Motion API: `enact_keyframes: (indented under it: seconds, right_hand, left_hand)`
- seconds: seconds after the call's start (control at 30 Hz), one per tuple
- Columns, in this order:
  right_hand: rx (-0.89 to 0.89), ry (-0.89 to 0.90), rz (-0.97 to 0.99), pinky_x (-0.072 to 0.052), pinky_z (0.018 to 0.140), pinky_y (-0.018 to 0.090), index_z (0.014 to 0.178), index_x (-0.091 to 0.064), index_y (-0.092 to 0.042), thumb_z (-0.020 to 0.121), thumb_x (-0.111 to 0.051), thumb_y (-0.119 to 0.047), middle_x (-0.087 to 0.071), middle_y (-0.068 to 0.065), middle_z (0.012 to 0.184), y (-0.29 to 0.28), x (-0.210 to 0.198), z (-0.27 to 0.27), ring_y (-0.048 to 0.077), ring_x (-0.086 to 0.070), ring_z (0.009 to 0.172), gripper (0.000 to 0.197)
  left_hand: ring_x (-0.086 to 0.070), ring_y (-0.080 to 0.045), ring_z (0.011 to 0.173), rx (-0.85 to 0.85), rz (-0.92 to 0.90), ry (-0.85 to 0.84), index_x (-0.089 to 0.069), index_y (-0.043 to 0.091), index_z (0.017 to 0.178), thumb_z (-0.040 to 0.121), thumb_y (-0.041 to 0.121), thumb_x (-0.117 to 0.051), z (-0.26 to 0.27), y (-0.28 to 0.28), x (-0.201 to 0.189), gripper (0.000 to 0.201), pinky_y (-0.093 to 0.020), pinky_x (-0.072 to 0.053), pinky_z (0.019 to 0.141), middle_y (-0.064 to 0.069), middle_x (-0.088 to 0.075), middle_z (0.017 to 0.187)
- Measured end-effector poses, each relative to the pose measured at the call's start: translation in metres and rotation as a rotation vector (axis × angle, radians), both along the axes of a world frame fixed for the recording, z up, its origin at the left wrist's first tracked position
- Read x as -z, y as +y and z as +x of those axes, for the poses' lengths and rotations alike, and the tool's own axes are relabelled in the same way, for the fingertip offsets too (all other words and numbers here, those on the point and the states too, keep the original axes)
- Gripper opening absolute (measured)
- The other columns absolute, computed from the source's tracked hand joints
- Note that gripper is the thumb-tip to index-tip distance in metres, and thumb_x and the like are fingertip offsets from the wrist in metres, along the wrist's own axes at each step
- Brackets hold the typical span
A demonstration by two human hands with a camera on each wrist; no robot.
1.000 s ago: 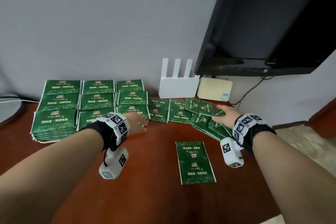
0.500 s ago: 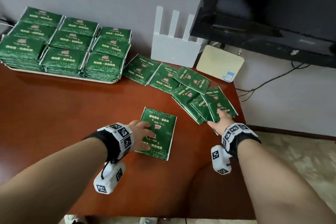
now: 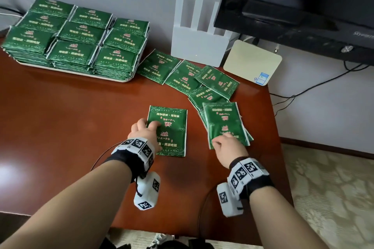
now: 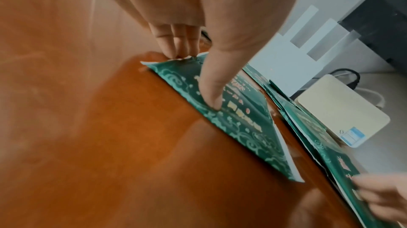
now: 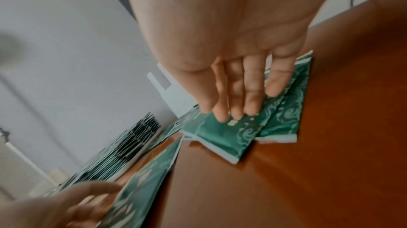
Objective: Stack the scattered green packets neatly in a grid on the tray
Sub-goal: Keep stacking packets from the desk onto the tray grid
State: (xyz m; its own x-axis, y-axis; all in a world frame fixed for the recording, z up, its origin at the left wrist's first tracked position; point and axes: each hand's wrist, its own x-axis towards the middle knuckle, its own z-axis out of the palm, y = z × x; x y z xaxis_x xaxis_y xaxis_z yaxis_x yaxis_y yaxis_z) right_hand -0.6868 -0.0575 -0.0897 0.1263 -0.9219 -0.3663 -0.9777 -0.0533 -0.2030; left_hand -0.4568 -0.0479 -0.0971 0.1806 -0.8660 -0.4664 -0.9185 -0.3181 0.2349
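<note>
Pinning one green packet (image 3: 172, 127) at frame centre under the thumb of the left hand (image 3: 144, 134), squaring a loose pile (image 3: 224, 121) beneath flat fingers of the right hand (image 3: 228, 147), likely for the upper-left tray (image 3: 113, 79).

Most of the tray (image 3: 119, 80) under packet stacks (image 3: 77, 32); television (image 3: 303, 6) partly beyond the frame edge.

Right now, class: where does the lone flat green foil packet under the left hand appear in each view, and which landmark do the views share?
Head: the lone green packet lies at centre, the left hand touching its left edge.
Left wrist: centre, running to lower right, thumb pressing it.
Right wrist: lower left, blurred.
Shared landmark: the white three-antenna router, beyond it in every view.
</note>
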Motion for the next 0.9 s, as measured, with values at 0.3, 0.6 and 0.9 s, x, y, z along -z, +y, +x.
enact_keyframes:
  seconds: [0.3,0.6,0.9]
  right_hand:
    - [0.377,-0.087,-0.02,-0.036,0.102,0.037,0.141,-0.033,-0.018,0.086,-0.062,-0.029,-0.036,0.01,0.143,-0.023,0.001,-0.019,0.029,-0.036,0.128,0.063]
    - [0.333,0.093,0.142,-0.037,0.099,0.034,0.13,-0.044,-0.015,0.078,-0.068,-0.043,-0.05,0.008,0.132,-0.042,-0.007,-0.014,0.028,-0.043,0.123,0.064]
    - [0.321,-0.151,0.104,-0.037,0.052,0.031,0.059,-0.047,-0.001,0.087,-0.06,-0.022,-0.048,0.018,0.06,-0.025,-0.021,-0.014,0.029,-0.05,0.057,0.038]
  left_hand:
    - [-0.044,-0.028,0.119,-0.264,0.068,0.103,-0.019,0.028,0.14,0.072,0.022,-0.077,-0.001,-0.004,0.001,0.089,-0.039,-0.043,0.099,-0.01,-0.038,0.128]
    - [-0.052,-0.028,0.113,-0.459,0.079,0.168,-0.034,0.011,0.131,0.078,0.011,-0.069,0.008,-0.008,0.003,0.063,-0.035,-0.045,0.095,-0.012,-0.046,0.127]
    - [-0.054,-0.023,0.091,-0.345,0.073,0.172,-0.047,0.01,0.122,0.082,0.009,-0.063,0.017,-0.011,-0.006,0.044,-0.03,-0.048,0.079,-0.007,-0.052,0.104]
